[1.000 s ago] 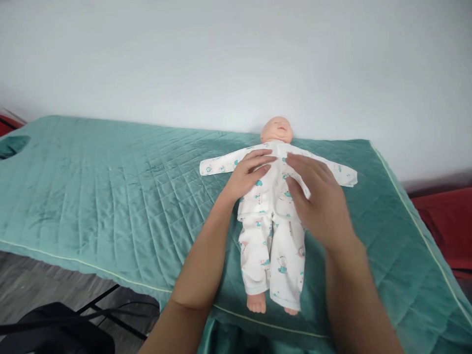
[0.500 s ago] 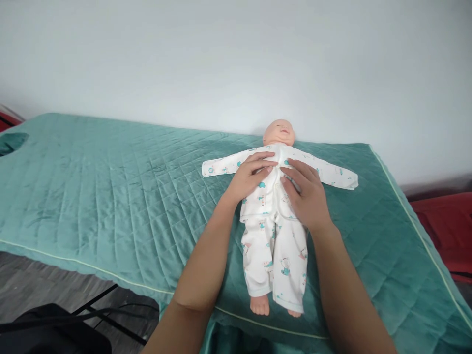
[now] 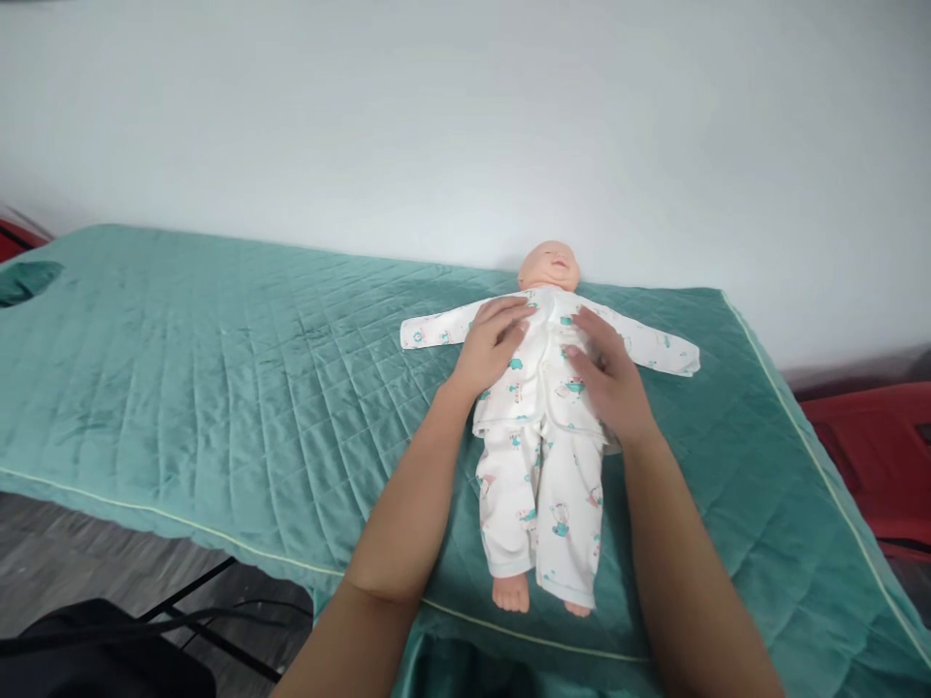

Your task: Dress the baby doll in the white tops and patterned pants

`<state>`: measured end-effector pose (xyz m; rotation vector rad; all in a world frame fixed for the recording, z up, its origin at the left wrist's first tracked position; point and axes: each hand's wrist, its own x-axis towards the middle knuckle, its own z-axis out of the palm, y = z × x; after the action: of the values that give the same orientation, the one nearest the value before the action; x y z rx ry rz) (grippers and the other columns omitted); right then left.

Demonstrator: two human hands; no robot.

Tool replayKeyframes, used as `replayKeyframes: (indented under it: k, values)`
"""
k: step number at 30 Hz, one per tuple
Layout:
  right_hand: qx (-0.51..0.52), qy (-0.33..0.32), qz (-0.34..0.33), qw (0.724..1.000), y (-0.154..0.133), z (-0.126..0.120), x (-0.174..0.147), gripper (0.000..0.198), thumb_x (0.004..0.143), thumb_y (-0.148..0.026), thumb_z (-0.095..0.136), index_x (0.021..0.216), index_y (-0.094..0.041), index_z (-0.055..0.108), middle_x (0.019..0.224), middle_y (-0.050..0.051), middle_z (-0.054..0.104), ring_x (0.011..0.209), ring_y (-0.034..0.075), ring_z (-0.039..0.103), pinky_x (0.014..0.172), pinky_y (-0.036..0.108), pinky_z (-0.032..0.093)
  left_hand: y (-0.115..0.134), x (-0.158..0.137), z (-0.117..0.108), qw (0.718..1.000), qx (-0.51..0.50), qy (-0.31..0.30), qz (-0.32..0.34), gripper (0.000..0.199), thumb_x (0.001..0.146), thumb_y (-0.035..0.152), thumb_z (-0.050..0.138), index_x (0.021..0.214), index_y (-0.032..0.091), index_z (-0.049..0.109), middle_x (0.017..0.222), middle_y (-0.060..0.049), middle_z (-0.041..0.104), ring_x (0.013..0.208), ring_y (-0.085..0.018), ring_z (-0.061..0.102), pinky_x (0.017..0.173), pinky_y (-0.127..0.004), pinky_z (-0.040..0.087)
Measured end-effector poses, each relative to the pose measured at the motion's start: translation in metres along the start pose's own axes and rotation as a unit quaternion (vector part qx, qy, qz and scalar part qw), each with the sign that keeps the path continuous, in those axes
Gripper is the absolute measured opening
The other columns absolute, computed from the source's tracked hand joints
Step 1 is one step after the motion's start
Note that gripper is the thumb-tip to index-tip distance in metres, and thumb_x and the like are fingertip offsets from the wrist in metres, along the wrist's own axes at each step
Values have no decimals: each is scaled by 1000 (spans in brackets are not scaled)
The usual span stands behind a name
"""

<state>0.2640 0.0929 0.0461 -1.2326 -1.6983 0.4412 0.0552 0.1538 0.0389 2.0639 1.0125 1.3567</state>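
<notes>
A baby doll (image 3: 549, 264) lies on its back, head toward the wall and bare feet toward me. It wears a white printed long-sleeved top (image 3: 534, 388) and matching trousers (image 3: 567, 514), with both sleeves spread out sideways. My left hand (image 3: 496, 341) rests with fingers extended on the left side of the doll's chest. Over the right side of the chest is my right hand (image 3: 607, 373), its fingers apart and slightly bent; whether all of them touch the cloth I cannot tell. Neither hand grips anything. The doll's own hands are hidden inside the sleeves.
A green quilted cover (image 3: 218, 388) is spread over the long bed, which stands against a pale wall (image 3: 407, 126). Red furniture (image 3: 873, 456) shows past the right edge. At lower left are a black object (image 3: 102, 650) and thin dark bars above the floor.
Both hands have moved slightly apart, away from the front opening of the top, uncovering more of its middle. The doll stays in place.
</notes>
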Motion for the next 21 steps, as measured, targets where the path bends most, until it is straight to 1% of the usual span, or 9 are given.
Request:
replayKeyframes:
  k: [1, 3, 5, 8, 11, 13, 15, 18, 21]
  values:
    - [9, 22, 19, 1000, 6, -1, 1, 46, 97, -51, 55, 139, -31, 57, 151, 7, 52, 141, 26, 47, 119, 53, 37, -6, -1, -1, 999, 44, 17, -1, 36, 100, 40, 47, 121, 23, 70, 136, -9, 65, 134, -22, 51, 120, -45, 35]
    - [-5, 55, 50, 997, 24, -3, 5, 51, 97, -54, 52, 140, -27, 56, 150, 10, 53, 140, 27, 47, 119, 53, 36, -17, -4, -5, 989, 140, 33, -30, 40, 101, 39, 41, 127, 22, 68, 140, -10, 62, 140, -25, 46, 123, -50, 28]
    - [-54, 62, 59, 995, 44, -4, 9, 58, 98, -58, 46, 141, -21, 55, 152, 14, 50, 143, 28, 44, 121, 54, 33, -28, -11, -14, 969, 230, 22, -83, 44, 101, 39, 40, 136, 23, 61, 148, -10, 56, 147, -28, 38, 126, -56, 18]
    - [-166, 37, 54, 984, 69, -10, 12, 62, 101, -55, 33, 144, -15, 52, 155, 18, 45, 146, 30, 38, 121, 57, 28, -38, -25, -38, 936, 323, -22, -139, 54, 100, 43, 40, 151, 27, 46, 159, -9, 43, 153, -32, 29, 126, -62, 7]
    - [-287, -12, 83, 954, 83, -31, 6, 60, 102, -50, 31, 151, -18, 43, 161, 14, 37, 151, 32, 29, 122, 62, 21, -46, -42, -70, 911, 365, -65, -179, 65, 98, 51, 40, 158, 27, 32, 165, -8, 33, 154, -32, 24, 125, -63, 11]
    - [-346, -37, 124, 929, 90, -52, -3, 64, 102, -51, 34, 156, -16, 36, 164, 14, 32, 152, 34, 27, 122, 62, 19, -52, -53, -90, 902, 371, -76, -206, 71, 96, 55, 44, 158, 24, 31, 164, -9, 35, 152, -32, 29, 125, -60, 15]
    - [-380, -51, 157, 910, 95, -74, -13, 68, 102, -52, 34, 158, -13, 32, 164, 16, 31, 150, 35, 30, 122, 61, 21, -57, -61, -106, 904, 361, -83, -215, 72, 94, 53, 48, 157, 21, 35, 162, -9, 40, 149, -30, 35, 126, -54, 19]
    - [-401, -65, 189, 894, 101, -95, -28, 70, 102, -53, 34, 158, -12, 32, 164, 18, 31, 150, 37, 31, 121, 60, 23, -61, -67, -116, 905, 357, -76, -218, 64, 95, 45, 45, 155, 24, 38, 159, -6, 44, 147, -27, 40, 126, -49, 22]
    - [-405, -57, 212, 887, 101, -98, -39, 69, 102, -52, 35, 157, -11, 33, 162, 22, 31, 150, 38, 29, 120, 62, 24, -62, -68, -113, 896, 381, -54, -223, 59, 96, 36, 41, 154, 28, 42, 159, -3, 45, 147, -25, 41, 126, -47, 25]
